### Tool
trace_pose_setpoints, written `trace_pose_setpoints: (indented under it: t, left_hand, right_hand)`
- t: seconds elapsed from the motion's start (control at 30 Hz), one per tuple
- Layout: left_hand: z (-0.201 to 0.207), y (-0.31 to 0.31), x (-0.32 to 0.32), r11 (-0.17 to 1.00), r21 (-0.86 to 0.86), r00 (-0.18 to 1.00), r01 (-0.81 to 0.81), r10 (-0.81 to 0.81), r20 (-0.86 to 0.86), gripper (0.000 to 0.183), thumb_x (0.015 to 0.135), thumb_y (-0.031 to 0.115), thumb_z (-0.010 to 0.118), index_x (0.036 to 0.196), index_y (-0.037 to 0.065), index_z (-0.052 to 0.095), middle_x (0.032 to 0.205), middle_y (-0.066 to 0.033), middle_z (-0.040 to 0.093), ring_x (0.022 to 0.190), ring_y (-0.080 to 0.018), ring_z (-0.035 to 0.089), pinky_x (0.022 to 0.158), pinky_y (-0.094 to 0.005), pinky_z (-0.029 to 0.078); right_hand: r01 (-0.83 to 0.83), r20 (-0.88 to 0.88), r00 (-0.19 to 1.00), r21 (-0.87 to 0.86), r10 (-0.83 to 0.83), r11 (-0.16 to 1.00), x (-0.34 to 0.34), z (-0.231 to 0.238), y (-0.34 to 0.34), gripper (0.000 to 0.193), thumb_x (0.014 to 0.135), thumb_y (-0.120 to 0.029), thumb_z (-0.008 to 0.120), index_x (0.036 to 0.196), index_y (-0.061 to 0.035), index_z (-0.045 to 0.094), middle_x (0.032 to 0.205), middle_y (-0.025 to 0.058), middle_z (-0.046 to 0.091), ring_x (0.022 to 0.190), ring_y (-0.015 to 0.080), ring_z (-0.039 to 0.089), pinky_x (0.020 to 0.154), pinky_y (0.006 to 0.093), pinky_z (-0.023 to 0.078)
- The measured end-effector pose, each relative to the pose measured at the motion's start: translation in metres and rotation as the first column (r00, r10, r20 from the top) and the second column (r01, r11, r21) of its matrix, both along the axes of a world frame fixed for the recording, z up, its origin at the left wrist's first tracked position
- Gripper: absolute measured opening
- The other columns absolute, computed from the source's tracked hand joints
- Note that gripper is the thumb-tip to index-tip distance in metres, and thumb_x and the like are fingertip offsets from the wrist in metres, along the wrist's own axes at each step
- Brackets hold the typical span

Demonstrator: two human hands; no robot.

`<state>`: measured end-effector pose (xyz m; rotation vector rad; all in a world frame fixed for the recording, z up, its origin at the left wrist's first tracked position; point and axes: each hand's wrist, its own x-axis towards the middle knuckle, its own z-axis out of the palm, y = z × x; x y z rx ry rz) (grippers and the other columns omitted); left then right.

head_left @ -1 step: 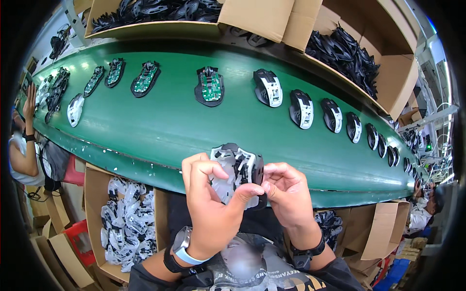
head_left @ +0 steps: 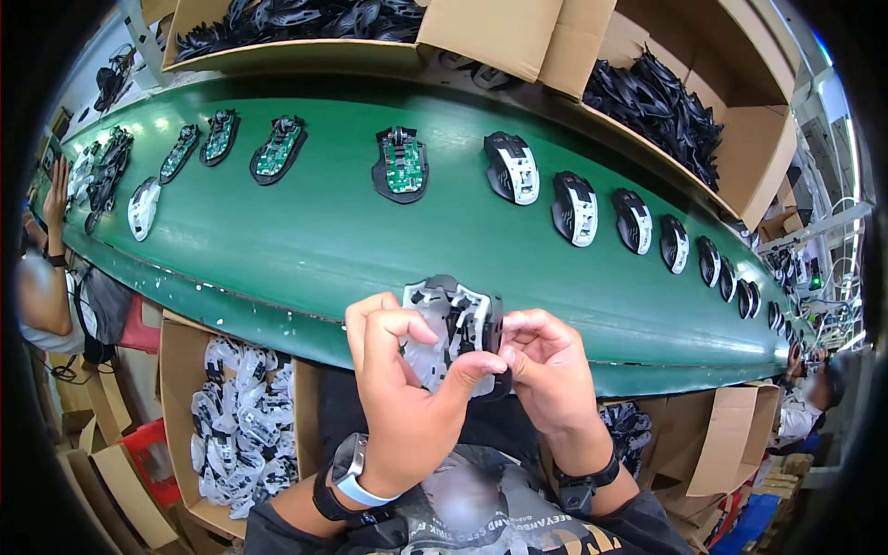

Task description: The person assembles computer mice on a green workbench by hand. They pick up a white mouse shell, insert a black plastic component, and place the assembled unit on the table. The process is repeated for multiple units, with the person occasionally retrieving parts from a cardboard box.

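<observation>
Over the near edge of the green bench, my left hand [head_left: 407, 402] grips a computer mouse shell [head_left: 449, 319], its fingers on the translucent white side and its thumb across the lower right. Black and white plastic parts show inside the shell. My right hand [head_left: 555, 379] pinches the shell's black right edge between thumb and fingers. The fingertips hide part of that edge. Beyond my hands, a mouse base with a green circuit board [head_left: 403, 166] lies on the bench, and a black-and-white mouse [head_left: 511, 168] lies right of it.
The green bench [head_left: 324, 231] carries several circuit-board bases at left and a row of mice at right. Cardboard boxes of black parts [head_left: 657, 111] stand along the far side. A box of translucent shells [head_left: 245, 425] sits below left. Another person's hand [head_left: 55, 194] is at far left.
</observation>
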<state>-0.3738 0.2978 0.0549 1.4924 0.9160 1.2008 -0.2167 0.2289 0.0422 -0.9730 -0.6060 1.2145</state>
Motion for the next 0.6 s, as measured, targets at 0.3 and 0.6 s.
trace_pose_setpoints:
  t: [0.3, 0.6]
  left_hand:
    - [-0.005, 0.003, 0.003, 0.990, -0.138, 0.940, 0.038, 0.012, 0.341, 0.055, 0.085, 0.013, 0.089, 0.115, 0.006, 0.042, 0.113, -0.0098, 0.045, 0.111, -0.0223, 0.049, 0.100, -0.0409, 0.045]
    - [-0.003, 0.039, -0.023, 0.926, -0.168, 0.891, 0.338, -0.257, 0.375, 0.057, 0.087, 0.004, 0.078, 0.138, 0.002, 0.052, 0.128, -0.0114, 0.056, 0.118, -0.0196, 0.057, 0.107, -0.0379, 0.046]
  right_hand:
    - [-0.110, 0.064, 0.992, -0.039, 0.113, 0.993, -0.020, 0.013, 0.013, 0.049, 0.097, -0.004, 0.074, 0.142, -0.0018, 0.055, 0.122, 0.0069, 0.060, 0.116, 0.0178, 0.060, 0.096, 0.0318, 0.053]
    - [-0.187, 0.204, 0.959, -0.072, 0.198, 0.980, -0.029, 0.022, 0.023, 0.061, 0.098, -0.008, 0.074, 0.151, 0.0027, 0.045, 0.143, 0.0092, 0.057, 0.132, 0.0168, 0.054, 0.115, 0.0355, 0.042]
